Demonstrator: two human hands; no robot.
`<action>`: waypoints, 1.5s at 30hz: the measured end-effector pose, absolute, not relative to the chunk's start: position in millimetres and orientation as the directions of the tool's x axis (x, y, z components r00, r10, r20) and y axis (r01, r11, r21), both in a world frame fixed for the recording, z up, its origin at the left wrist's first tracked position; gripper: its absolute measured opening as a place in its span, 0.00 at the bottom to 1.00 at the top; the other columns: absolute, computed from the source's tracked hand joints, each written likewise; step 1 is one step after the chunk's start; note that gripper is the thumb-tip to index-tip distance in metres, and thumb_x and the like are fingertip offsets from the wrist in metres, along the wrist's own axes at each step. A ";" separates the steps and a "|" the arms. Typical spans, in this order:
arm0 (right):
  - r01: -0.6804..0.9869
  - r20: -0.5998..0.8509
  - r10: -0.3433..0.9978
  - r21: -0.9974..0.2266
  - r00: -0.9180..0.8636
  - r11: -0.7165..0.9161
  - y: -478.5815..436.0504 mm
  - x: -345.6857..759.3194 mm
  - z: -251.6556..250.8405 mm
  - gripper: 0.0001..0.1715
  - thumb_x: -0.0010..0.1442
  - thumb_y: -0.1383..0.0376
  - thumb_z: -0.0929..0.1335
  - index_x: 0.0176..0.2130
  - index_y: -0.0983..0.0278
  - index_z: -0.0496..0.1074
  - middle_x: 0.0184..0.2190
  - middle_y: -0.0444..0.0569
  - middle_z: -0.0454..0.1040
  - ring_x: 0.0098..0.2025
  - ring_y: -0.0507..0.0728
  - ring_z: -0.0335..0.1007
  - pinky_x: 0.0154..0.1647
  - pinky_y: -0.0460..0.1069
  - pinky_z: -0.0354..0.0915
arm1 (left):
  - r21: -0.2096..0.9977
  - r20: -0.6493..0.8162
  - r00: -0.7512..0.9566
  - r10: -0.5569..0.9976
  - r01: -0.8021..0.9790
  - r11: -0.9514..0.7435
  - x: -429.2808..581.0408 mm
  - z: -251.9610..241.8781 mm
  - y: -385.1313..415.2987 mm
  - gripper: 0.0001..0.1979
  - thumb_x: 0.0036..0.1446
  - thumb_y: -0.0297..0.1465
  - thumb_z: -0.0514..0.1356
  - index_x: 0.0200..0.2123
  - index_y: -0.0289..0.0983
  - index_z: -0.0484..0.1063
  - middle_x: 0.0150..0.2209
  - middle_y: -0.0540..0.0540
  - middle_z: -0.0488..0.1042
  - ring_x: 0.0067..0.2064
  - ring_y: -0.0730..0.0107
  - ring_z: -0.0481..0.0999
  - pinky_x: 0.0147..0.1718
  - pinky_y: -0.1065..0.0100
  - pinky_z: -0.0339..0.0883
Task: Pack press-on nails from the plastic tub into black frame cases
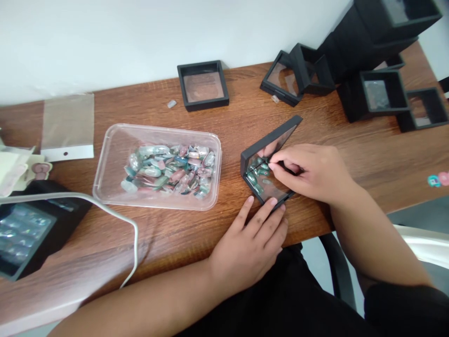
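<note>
A black-framed display case (271, 136) stands open like a book near the table's front edge. On its clear film lie several glossy green press-on nails (251, 178), mirrored in the raised half. My right hand (312, 171) reaches in from the right, thumb and index finger pinched at a green press-on nail, which they partly hide. My left hand (250, 245) rests with fingers spread and stretched, their tips against the case's near edge. Left of the case, a clear plastic tub (101, 187) holds a heap of pink, teal and clear press-on nails (175, 171).
Another open black case (203, 106) sits by the wall, beside a loose clear nail (171, 104). More black cases (372, 42) are stacked at the back right. At left are a clear bag (68, 124), a white cable (135, 234) and a filled black case (70, 224).
</note>
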State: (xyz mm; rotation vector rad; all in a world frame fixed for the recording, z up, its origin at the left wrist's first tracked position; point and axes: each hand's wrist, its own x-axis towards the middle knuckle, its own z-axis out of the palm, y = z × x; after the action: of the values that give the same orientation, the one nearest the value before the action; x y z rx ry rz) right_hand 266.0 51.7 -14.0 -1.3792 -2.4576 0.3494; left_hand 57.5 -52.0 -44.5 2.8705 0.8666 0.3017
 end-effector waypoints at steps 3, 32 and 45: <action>0.788 0.152 0.856 -0.338 -0.494 0.515 51.4 265.0 -14.8 0.08 0.64 0.64 0.65 0.32 0.58 0.69 0.22 0.42 0.72 0.25 0.53 0.65 0.28 0.51 0.55 | 0.175 0.165 0.813 0.559 0.533 -0.827 57.4 -44.1 -51.5 0.24 0.70 0.39 0.50 0.63 0.34 0.65 0.68 0.44 0.62 0.71 0.53 0.54 0.69 0.45 0.44; 0.670 -0.250 0.756 -0.673 -0.606 0.315 48.8 288.2 -0.7 0.08 0.60 0.65 0.68 0.29 0.61 0.69 0.19 0.36 0.56 0.21 0.47 0.52 0.23 0.45 0.53 | 0.186 0.159 0.815 0.557 0.529 -0.828 56.5 -43.9 -51.6 0.24 0.70 0.39 0.50 0.64 0.34 0.64 0.68 0.44 0.61 0.71 0.52 0.52 0.71 0.44 0.36; 0.754 -0.203 0.843 -0.582 -0.498 0.305 47.9 289.1 -0.1 0.04 0.61 0.63 0.68 0.34 0.58 0.67 0.18 0.35 0.58 0.19 0.49 0.54 0.21 0.48 0.54 | 0.194 0.151 0.817 0.556 0.527 -0.827 56.5 -43.3 -53.0 0.24 0.70 0.38 0.50 0.64 0.34 0.64 0.68 0.44 0.61 0.71 0.52 0.52 0.71 0.44 0.35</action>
State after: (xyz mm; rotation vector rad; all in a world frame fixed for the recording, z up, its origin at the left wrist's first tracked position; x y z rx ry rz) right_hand 289.1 47.9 -0.1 -1.4924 -2.4213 0.9577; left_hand 56.5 -53.0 -43.3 2.8569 0.8568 0.3040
